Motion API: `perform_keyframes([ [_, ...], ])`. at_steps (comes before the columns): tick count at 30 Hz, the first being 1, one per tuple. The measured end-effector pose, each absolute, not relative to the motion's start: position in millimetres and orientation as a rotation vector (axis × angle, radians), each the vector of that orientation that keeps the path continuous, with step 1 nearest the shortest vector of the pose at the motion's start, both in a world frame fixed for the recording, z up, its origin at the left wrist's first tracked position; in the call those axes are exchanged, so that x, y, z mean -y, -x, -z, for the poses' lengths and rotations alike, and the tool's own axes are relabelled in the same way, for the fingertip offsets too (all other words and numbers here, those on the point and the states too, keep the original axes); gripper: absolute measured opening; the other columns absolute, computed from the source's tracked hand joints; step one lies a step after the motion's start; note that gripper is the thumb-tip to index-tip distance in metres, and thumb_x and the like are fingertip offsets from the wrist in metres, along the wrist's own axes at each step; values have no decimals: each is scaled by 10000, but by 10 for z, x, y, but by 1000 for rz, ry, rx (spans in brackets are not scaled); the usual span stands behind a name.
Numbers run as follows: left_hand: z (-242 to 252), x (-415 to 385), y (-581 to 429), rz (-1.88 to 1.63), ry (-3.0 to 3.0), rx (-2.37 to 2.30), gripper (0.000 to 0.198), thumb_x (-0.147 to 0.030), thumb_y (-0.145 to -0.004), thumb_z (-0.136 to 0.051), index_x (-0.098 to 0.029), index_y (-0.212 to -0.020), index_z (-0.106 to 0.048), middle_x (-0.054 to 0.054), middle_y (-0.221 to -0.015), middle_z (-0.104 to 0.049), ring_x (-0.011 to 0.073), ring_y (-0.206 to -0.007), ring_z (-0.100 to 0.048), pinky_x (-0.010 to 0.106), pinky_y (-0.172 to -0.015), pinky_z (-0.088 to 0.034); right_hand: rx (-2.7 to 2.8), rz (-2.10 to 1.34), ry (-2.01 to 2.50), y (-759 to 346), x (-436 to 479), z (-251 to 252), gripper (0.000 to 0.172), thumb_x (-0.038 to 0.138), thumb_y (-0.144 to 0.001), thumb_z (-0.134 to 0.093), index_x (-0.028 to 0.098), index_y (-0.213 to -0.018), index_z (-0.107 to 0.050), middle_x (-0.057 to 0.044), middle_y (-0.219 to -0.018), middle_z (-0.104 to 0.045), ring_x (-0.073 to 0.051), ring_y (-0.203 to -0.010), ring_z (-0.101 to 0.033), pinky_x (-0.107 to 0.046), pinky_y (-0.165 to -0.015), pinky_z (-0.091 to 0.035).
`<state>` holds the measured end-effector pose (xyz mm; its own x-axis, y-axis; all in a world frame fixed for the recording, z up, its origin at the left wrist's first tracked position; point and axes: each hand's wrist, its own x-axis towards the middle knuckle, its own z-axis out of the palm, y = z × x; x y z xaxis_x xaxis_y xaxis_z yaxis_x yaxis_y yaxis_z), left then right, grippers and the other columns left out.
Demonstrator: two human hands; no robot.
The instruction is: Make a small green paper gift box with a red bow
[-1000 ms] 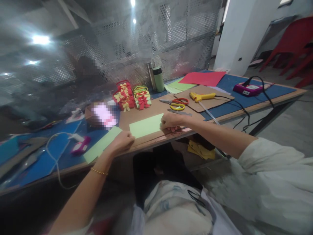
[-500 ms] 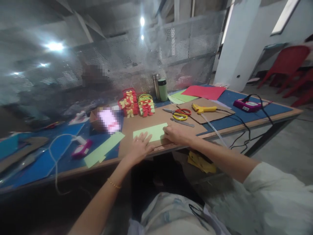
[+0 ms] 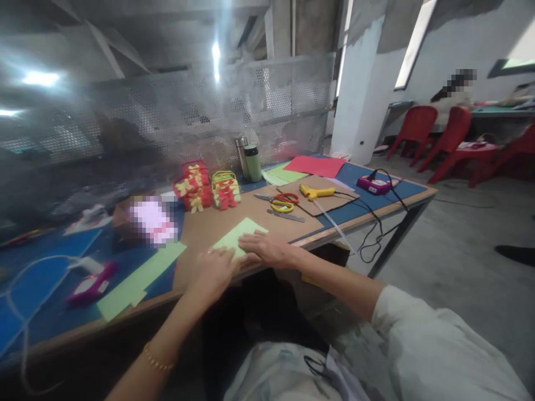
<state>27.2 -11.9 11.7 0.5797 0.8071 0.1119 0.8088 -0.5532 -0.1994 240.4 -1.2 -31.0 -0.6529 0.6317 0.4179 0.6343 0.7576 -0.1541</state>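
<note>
A light green sheet [image 3: 242, 229] lies on the brown board [image 3: 188, 245] at the table's front edge. My left hand [image 3: 215, 270] is at the sheet's near left part, its fingers blurred and partly hidden, a ring on one. My right hand [image 3: 265, 248] rests on the sheet's near right part, fingers stretched out and lying flat, close to my left hand. Left of the board is a longer light green strip [image 3: 142, 278] with a small piece at its lower edge.
Behind the sheet stand red [image 3: 196, 186] and green [image 3: 225, 189] bow-trimmed items and two bottles [image 3: 252, 162]. To the right lie scissors [image 3: 282, 206], a metal blade [image 3: 286, 215], a yellow glue gun [image 3: 317, 192], red paper [image 3: 315, 165] and a purple box [image 3: 374, 185] with cables.
The view has turned right. The green sheet now sits at a steeper angle. My hands are closer together, and my right hand's fingers have gone from bent at the sheet's corner to flat.
</note>
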Motion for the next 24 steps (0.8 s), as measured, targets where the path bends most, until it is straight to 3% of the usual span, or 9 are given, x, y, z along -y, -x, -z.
perform_keyframes([
  [4,-198,0,-307,16,2532,1371,308,-344,-1001,-530,-193,-1212,-696,149,-1174,-704,304,-1087,-654,407,-922,-491,2397,-71,828,-2510,-44,350,212,276,-1051,-503,157,-1047,-677,-133,-1172,-718,-204,-1076,-653,-363,-991,-484],
  [7,-176,-67,-306,-13,2555,1370,296,-364,-1005,-526,-192,-1149,-719,134,-1160,-695,299,-1083,-634,402,-930,-480,2286,-74,824,-2522,-53,432,145,280,-1003,-601,163,-1045,-677,-146,-1222,-701,-223,-1129,-637,-365,-984,-500],
  [9,-169,-55,-329,-36,2548,1379,307,-368,-1012,-510,-179,-1113,-730,139,-1158,-696,299,-1079,-631,405,-939,-472,2239,-46,830,-2513,-30,474,158,285,-981,-639,162,-1071,-681,-159,-1252,-691,-237,-1154,-626,-378,-987,-498],
  [13,-226,22,-445,-109,2484,1467,324,-344,-1004,-507,-138,-1085,-743,169,-1153,-702,317,-1099,-641,404,-943,-471,2261,26,843,-2503,57,515,156,263,-1016,-577,176,-1045,-702,-119,-1066,-726,-228,-987,-626,-387,-887,-488],
  [18,-365,60,-554,-228,2474,1520,336,-159,-988,-421,-83,-1117,-722,210,-1031,-746,310,-997,-714,382,-843,-506,2268,48,851,-2529,107,529,201,277,-1040,-530,178,-1067,-703,-114,-1045,-713,-221,-960,-584,-373,-845,-463],
  [24,-399,172,-577,-194,2517,1513,372,-398,-994,-548,-99,-1141,-713,213,-1026,-762,330,-1033,-722,395,-866,-536,2265,18,831,-2549,122,542,254,296,-1057,-485,182,-1068,-711,-110,-1007,-705,-223,-923,-580,-373,-823,-460],
])
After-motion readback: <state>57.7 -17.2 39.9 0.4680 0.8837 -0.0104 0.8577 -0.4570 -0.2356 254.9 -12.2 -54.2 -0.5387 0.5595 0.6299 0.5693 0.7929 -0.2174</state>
